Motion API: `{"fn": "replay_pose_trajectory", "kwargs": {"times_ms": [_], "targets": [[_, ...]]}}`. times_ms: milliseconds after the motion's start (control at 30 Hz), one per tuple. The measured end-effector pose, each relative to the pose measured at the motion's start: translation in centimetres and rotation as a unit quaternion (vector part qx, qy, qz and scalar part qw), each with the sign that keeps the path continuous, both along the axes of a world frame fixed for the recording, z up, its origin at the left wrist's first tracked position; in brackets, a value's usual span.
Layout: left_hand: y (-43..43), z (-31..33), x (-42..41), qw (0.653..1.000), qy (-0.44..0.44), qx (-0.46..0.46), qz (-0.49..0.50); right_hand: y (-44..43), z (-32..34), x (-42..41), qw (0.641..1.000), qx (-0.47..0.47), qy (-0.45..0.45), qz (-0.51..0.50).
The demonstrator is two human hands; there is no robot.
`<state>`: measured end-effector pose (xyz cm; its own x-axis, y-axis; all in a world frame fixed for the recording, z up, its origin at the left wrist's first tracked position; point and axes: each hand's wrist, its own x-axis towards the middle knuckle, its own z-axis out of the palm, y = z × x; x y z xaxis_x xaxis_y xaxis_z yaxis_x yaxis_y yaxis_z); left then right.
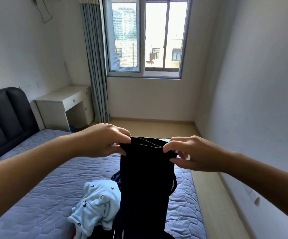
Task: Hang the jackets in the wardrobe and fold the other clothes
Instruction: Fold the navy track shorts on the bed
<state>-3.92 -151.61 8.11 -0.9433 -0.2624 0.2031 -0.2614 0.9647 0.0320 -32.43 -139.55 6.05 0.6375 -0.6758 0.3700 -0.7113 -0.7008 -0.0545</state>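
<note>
A dark navy garment (145,183) hangs down in front of me, held up by its top edge over the bed. My left hand (105,140) pinches the left corner of that edge. My right hand (188,152) pinches the right corner, with a drawstring dangling below it. Under the hanging cloth, a crumpled light blue garment (96,204) with small dark prints lies on the blue quilted bed (44,195), beside more dark clothing at the lower edge of the view. The bottom of the held garment is out of view.
A dark padded headboard (5,114) stands at the left. A white desk (67,104) sits in the far left corner by a grey curtain (94,66) and a window (145,37). A strip of light wooden floor (208,187) runs between the bed and the right wall.
</note>
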Motion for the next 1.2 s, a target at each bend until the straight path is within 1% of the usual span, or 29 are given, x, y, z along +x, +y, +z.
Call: {"fn": "replay_pose_trajectory", "kwargs": {"times_ms": [100, 167, 233, 300, 367, 433, 500, 567, 667, 733, 800, 933, 1033, 1067, 1133, 1167, 1200], "targets": [[0.2, 0.4, 0.2, 1.0, 0.004, -0.003, -0.008, 0.3, 0.0, 0.8, 0.998, 0.02, 0.055, -0.009], [0.3, 0.5, 0.2, 1.0, -0.001, -0.018, -0.013, 0.4, -0.1, 1.3, 0.992, 0.062, 0.099, -0.048], [0.0, 0.3, 0.7, 0.998, -0.024, -0.05, -0.007, 0.4, 0.1, 1.2, 0.986, 0.1, 0.114, -0.068], [-0.2, 0.3, 1.5, 0.998, -0.033, -0.058, 0.008, 0.4, 0.9, 1.1, 0.988, 0.104, 0.092, -0.069], [-0.4, 0.8, 1.9, 0.998, -0.017, -0.062, 0.014, 0.2, 2.0, 1.1, 0.992, 0.087, 0.055, -0.07], [-0.4, 1.4, 1.5, 0.999, 0.004, -0.049, 0.014, -0.1, 3.0, 1.4, 0.993, 0.092, 0.015, -0.066], [-0.2, 2.0, 0.9, 0.999, 0.04, 0.022, 0.01, -0.4, 3.9, 1.8, 0.993, 0.102, -0.024, -0.058], [-0.1, 2.6, 0.1, 0.992, 0.104, 0.063, 0.016, -0.8, 4.8, 2.0, 0.993, 0.086, -0.058, -0.059], [-0.3, 2.9, -0.7, 0.974, 0.181, 0.129, 0.047, -0.9, 6.0, 2.0, 0.986, 0.073, -0.122, -0.087], [-0.3, 4.1, -1.1, 0.962, 0.208, 0.17, 0.049, -0.8, 7.4, 1.9, 0.98, 0.069, -0.156, -0.106], [-0.5, 6.3, -1.5, 0.958, 0.23, 0.165, 0.039, -0.6, 9.4, 2.1, 0.975, 0.047, -0.183, -0.118], [-1.4, 11.1, -3.0, 0.942, 0.32, 0.104, 0.002, -1.0, 13.1, 2.4, 0.958, -0.068, -0.245, -0.136], [-1.9, 12.2, -3.9, 0.95, 0.298, 0.088, -0.007, -0.9, 14.1, 2.5, 0.963, -0.08, -0.188, -0.176], [-2.1, 12.2, -4.2, 0.947, 0.304, 0.1, -0.015, -0.9, 14.2, 2.3, 0.961, -0.092, -0.188, -0.18], [-2.4, 12.1, -4.8, 0.932, 0.339, 0.123, -0.034, -0.9, 14.1, 2.0, 0.947, -0.132, -0.225, -0.186], [-2.5, 12.0, -5.2, 0.93, 0.344, 0.124, -0.031, -1.0, 13.9, 2.0, 0.945, -0.132, -0.228, -0.193], [-2.6, 11.8, -5.6, 0.934, 0.337, 0.119, -0.021, -1.1, 13.6, 2.0, 0.949, -0.118, -0.21, -0.205]]}}
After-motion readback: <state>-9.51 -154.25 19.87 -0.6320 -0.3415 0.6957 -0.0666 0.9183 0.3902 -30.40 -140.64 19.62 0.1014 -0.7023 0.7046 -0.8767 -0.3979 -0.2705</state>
